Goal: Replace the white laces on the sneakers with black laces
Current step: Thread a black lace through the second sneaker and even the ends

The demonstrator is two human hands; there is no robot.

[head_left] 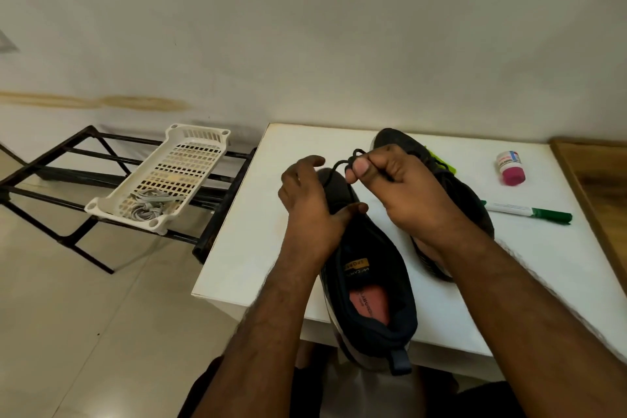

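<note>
Two hands are seen at work over a black sneaker (369,268) that lies lengthwise on a white table (529,268), its heel hanging just past the near edge and its toe pointing toward the wall. The right hand (398,188) is clenched around a black lace (342,164): the thumb is pressed against the curled fingers, and a small loop of the lace is seen rising above the knuckles, while a strand runs down to the toe end of the shoe. The left hand (314,204) is laid over the forefoot of the same sneaker, its fingers loosely bent and spread on the upper, the thumb stretched across toward the tongue; nothing is pinched by it. Both forearms are brought in from below, converging over the shoe, with the wrists raised clear of the tabletop. A second black sneaker (454,200) is set just beyond the right hand, partly hidden by it, with a strip of yellow-green showing at its far side. To the right on the table, well apart from the shoes, a green marker (532,212) and a small bottle with a pink cap (510,168) are found lying. The left edge of the table is close beside the left hand; past it, a white perforated tray (190,159) holding coiled pale laces (147,205) is rested on a black metal rack (51,176).
</note>
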